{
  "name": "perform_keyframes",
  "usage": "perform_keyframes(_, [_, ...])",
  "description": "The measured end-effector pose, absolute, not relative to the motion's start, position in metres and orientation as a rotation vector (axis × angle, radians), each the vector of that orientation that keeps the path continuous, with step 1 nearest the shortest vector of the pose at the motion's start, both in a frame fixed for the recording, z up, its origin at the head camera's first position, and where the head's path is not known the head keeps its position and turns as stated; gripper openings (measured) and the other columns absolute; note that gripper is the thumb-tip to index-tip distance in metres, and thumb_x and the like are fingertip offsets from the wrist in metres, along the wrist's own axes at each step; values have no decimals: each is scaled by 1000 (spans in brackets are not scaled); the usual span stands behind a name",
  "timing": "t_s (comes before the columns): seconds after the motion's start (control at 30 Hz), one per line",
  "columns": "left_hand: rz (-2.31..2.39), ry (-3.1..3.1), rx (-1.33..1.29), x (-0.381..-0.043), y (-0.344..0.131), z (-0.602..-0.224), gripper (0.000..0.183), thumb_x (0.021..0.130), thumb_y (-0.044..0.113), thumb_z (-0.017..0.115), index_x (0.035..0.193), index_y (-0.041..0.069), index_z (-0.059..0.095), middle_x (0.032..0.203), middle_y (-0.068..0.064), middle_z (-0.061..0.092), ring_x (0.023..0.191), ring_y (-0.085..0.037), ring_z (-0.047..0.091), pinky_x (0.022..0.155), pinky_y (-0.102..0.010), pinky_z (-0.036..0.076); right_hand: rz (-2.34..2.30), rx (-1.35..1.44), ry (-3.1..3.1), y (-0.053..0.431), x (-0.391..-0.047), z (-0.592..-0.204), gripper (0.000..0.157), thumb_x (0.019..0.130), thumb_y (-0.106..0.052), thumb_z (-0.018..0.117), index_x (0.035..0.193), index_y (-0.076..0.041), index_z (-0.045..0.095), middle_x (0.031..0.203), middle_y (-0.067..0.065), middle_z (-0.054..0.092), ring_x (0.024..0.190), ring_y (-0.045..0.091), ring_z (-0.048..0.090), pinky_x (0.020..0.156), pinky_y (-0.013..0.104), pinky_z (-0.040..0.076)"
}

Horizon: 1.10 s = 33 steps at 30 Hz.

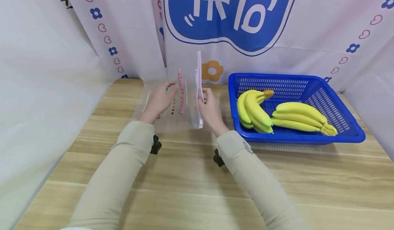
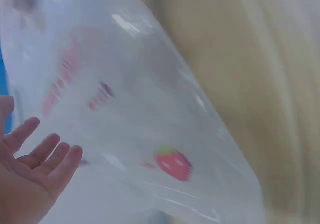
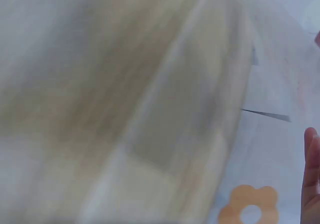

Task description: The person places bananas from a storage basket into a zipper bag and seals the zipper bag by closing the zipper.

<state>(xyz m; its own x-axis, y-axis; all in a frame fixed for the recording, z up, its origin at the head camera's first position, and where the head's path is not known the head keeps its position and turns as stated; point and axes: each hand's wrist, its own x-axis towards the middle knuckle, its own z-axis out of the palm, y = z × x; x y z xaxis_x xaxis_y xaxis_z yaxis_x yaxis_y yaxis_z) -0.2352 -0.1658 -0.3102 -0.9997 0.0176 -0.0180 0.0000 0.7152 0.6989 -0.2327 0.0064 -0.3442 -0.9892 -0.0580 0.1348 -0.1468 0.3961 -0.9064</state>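
A clear plastic zip bag [image 1: 190,112] with pink lettering stands over the back of the table, its pale pink zip edge [image 1: 198,72] facing right. My right hand [image 1: 210,110] pinches that zip edge near its middle. My left hand [image 1: 160,100] is at the bag's left part, fingers spread and loosely bent, nothing gripped. In the left wrist view, the fingers [image 2: 67,164] lie close by the clear film, which carries a printed strawberry [image 2: 172,164]. Only the right hand's fingertips [image 3: 311,149] show at the edge of the right wrist view.
A blue plastic basket [image 1: 295,141] stands on the right of the wooden table [image 1: 184,189]. Inside it lie two bunches of yellow bananas, one at left [image 1: 257,110] and one at right [image 1: 300,117]. A printed white curtain [image 1: 135,45] hangs behind.
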Motion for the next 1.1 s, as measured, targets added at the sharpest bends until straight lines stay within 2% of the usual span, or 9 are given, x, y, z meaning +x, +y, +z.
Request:
perform_keyframes(0.13, [1335, 2826, 46, -234, -152, -290, 61, 99, 50, 39, 147, 14, 35, 152, -16, 36, 140, -34, 36, 111, -52, 36, 1637, 282, -2498, 5, -234, -327, 30, 95, -7, 49, 123, -2, 56, 119, 17, 67, 102, 28, 68, 83, 37, 57])
perform_keyframes(0.33, [1438, 2779, 24, -231, -137, -272, 71, 92, 55, 50, 148, 14, 32, 152, -15, 37, 139, -31, 38, 111, -51, 37, 1582, 372, -2505, 6, -234, -306, 29, 92, -5, 51, 120, -2, 58, 119, 16, 68, 101, 26, 69, 85, 35, 57])
perform_keyframes(0.4, [1466, 2780, 13, -231, -135, -270, 70, 92, 52, 54, 147, 13, 34, 151, -16, 39, 138, -31, 40, 111, -50, 38, 1562, 399, -2517, 8, -235, -300, 29, 92, -4, 52, 120, -2, 59, 118, 15, 68, 99, 25, 70, 84, 33, 58])
perform_keyframes(0.5, [1523, 2803, 7, -231, -132, -267, 61, 92, 37, 57, 143, 10, 39, 146, -17, 44, 134, -31, 44, 110, -45, 40, 1535, 427, -2538, 13, -235, -293, 30, 91, -3, 52, 120, -3, 59, 116, 15, 69, 95, 25, 70, 80, 32, 58])
perform_keyframes(0.63, [1563, 2848, -28, -231, -131, -262, 53, 90, 20, 56, 140, 6, 44, 139, -16, 52, 128, -30, 52, 107, -40, 44, 1517, 428, -2550, 18, -236, -288, 33, 90, -1, 52, 122, -4, 58, 118, 15, 68, 94, 25, 70, 81, 32, 58])
perform_keyframes(0.8, [1563, 2868, -68, -231, -131, -259, 54, 90, 11, 56, 141, 2, 41, 134, -19, 56, 120, -31, 59, 99, -38, 51, 1411, 372, -2599, 24, -238, -282, 39, 88, -3, 52, 127, -9, 56, 112, 13, 70, 86, 25, 71, 73, 31, 56])
perform_keyframes(0.9, [1531, 2922, -71, -230, -131, -259, 51, 91, 5, 50, 140, -1, 39, 132, -23, 57, 115, -33, 60, 96, -40, 52, 1407, 351, -2628, 28, -240, -278, 40, 88, -4, 49, 127, -11, 55, 112, 14, 68, 85, 26, 67, 69, 30, 52])
perform_keyframes(1.0, [1515, 2975, -100, -230, -131, -260, 46, 95, 4, 40, 141, -2, 36, 129, -26, 56, 104, -35, 59, 88, -41, 52, 1411, 325, -2654, 33, -241, -273, 38, 87, -5, 46, 123, -10, 57, 110, 15, 65, 88, 27, 60, 70, 31, 47])
perform_keyframes(1.1, [1542, 2990, -150, -230, -132, -260, 43, 98, 9, 34, 140, -2, 36, 123, -26, 56, 93, -31, 56, 76, -34, 49, 1402, 285, -2684, 38, -243, -268, 36, 84, -8, 47, 118, -8, 59, 104, 14, 62, 88, 26, 54, 70, 30, 43])
